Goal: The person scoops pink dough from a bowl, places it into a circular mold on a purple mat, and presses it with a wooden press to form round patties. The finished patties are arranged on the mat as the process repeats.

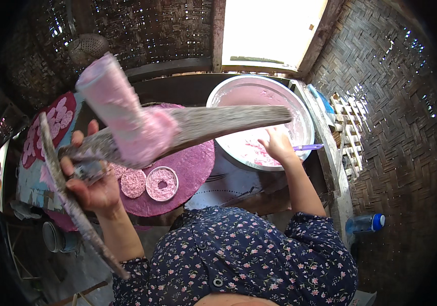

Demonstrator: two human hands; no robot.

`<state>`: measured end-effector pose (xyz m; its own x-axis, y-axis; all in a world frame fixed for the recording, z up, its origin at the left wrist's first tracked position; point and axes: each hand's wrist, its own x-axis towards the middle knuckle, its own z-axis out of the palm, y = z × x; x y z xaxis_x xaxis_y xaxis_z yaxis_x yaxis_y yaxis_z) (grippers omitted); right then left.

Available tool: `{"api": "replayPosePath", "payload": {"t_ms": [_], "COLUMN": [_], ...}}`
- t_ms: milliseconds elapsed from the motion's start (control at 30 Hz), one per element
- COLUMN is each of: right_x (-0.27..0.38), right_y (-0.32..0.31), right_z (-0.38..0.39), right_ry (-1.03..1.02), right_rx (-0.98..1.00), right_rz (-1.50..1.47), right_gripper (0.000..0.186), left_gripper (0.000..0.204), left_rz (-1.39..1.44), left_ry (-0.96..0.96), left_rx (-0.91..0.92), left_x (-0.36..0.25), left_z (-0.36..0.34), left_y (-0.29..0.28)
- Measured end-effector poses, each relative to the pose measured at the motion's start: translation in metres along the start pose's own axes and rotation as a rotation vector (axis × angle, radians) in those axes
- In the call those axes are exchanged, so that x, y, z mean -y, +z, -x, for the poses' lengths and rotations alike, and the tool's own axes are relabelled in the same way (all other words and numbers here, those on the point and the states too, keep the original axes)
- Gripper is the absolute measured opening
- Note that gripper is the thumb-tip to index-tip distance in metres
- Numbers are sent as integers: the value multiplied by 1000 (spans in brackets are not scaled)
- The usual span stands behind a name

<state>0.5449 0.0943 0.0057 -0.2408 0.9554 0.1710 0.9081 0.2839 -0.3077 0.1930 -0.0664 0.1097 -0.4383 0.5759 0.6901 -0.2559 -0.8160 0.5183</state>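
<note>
My left hand [96,188] is closed around a wooden lever press [228,120] with two long worn arms, raised over the work surface. A pale tube [108,86] smeared with pink dough stands out of the press, and more dough clings around its base. My right hand [278,146] is inside a large white basin [305,120] of pink dough, its fingers bent. A purple-handled utensil [308,147] sticks out beside that hand; its working end is hidden. Below the press, a white ring mould [176,186] surrounds a pink dough ring [162,184] on a round purple mat [195,173].
A shaped dough piece [133,183] lies beside the mould. At the far left, a dark red round mat [34,137] carries several pink pieces. A blue-capped bottle [365,223] is at the right by the woven wall [397,153]. A bright window [269,30] is ahead.
</note>
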Motion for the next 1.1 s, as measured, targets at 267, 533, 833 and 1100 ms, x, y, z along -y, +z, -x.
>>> {"api": "replayPosePath", "payload": {"t_ms": [267, 533, 833, 1100], "right_x": [-62, -75, -62, -82], "right_y": [22, 33, 85, 26], "right_z": [10, -20, -46, -39], "right_ry": [220, 177, -13, 255], "right_rx": [327, 244, 284, 462], "right_rz": [382, 502, 413, -236], "right_gripper": [23, 20, 18, 22], "left_gripper": [23, 32, 34, 39], "left_rz": [-80, -101, -83, -311], "left_ry": [110, -16, -114, -115], "left_rx": [-196, -228, 67, 196], "left_x": [-22, -59, -88, -49], "left_z": [-3, 14, 32, 8], "left_y": [-30, -53, -62, -17]}}
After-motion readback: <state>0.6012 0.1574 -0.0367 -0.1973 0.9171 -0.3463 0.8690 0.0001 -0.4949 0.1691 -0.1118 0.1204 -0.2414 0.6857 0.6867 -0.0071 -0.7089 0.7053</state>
